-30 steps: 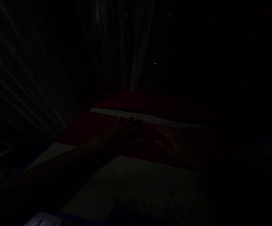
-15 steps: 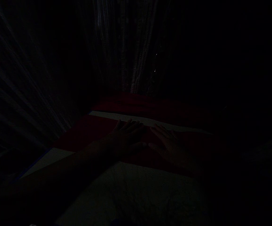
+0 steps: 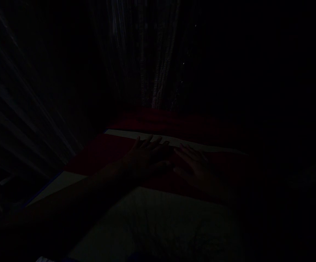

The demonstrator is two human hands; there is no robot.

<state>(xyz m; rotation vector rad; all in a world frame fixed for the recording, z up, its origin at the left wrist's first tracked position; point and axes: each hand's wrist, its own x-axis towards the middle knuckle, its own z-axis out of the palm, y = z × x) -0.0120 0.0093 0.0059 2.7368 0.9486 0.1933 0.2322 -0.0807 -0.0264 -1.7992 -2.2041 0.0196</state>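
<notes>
In very dim light, a dark red band of cloth (image 3: 98, 151) stretches across a broad flat surface. My left hand (image 3: 146, 158) lies palm down on it, fingers spread toward the pale strip (image 3: 218, 149) at its far side. Close by on the right, my right hand (image 3: 194, 165) is also flat on the red cloth, fingers stretched out and nothing held. The thumbs point toward each other with a small gap between them. Darkness hides most of the right forearm.
Nearer to me spreads a pale section (image 3: 163, 211) of the same surface, with a thin blue edge (image 3: 44, 187) at left. Another red area (image 3: 158, 118) lies beyond the strip. Hanging curtains (image 3: 158, 72) rise at the back and left. The right side is nearly black.
The fingers of my left hand have spread slightly wider. My right hand stays in nearly the same place, and the view has shifted a little.
</notes>
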